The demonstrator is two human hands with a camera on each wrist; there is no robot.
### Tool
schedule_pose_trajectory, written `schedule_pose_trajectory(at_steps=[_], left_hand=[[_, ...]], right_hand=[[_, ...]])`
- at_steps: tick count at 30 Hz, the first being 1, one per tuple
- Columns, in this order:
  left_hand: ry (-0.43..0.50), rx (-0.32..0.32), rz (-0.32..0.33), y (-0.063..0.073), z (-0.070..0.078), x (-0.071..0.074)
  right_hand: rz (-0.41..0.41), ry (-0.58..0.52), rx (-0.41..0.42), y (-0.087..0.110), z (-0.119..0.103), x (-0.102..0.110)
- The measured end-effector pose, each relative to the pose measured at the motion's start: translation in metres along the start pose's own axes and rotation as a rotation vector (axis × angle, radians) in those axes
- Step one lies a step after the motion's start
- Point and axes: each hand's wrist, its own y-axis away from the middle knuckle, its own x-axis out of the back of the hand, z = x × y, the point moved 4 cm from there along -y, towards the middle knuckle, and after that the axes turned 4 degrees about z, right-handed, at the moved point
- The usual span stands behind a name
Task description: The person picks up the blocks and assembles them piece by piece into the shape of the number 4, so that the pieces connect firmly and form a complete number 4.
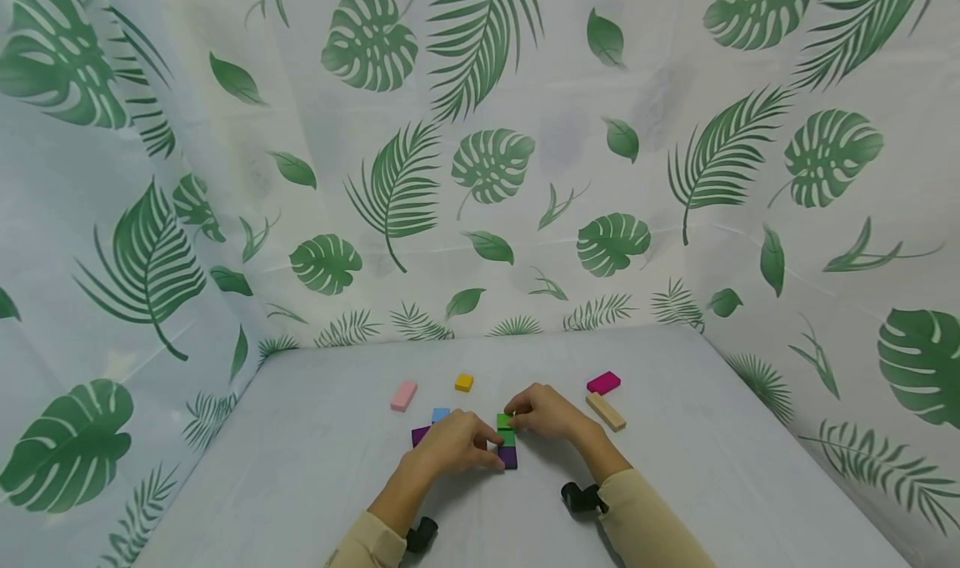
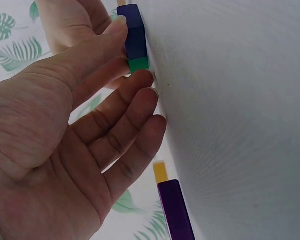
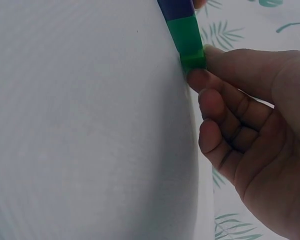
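Note:
In the head view, a dark blue-purple block (image 1: 508, 458), a green block (image 1: 507, 439) and a bright green block (image 1: 504, 421) line up end to end on the table. My left hand (image 1: 455, 444) holds the dark block from its left side, thumb at the near end and index finger by the green block. In the left wrist view, the thumb touches the dark block (image 2: 135, 32) while the other fingers are bent. My right hand (image 1: 551, 414) pinches the bright green block (image 3: 193, 61) at the far end between thumb and index finger.
Left of the row, a purple block (image 1: 421, 435) and a blue block (image 1: 440, 414) are partly behind my left hand. Farther back lie a pink block (image 1: 403, 395) and a yellow block (image 1: 464, 382). A magenta block (image 1: 603, 383) and a wood-coloured block (image 1: 606, 411) are at right.

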Motion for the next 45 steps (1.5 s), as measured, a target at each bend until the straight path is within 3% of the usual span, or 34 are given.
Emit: schedule_pose_trajectory(at_steps=[14,37,45], left_hand=[[0.012,0.030,-0.001,-0.001,-0.001,-0.002],[0.001,0.002,0.003,-0.001,0.000,-0.001],[-0.003,0.010,-0.001,-0.001,-0.002,-0.001]], right_hand=[[-0.014,0.010,-0.002,0.000,-0.002,-0.001],[-0.031,0.017,-0.026,0.002,-0.005,-0.001],[0.014,0.055,-0.010,0.004,-0.004,0.009]])
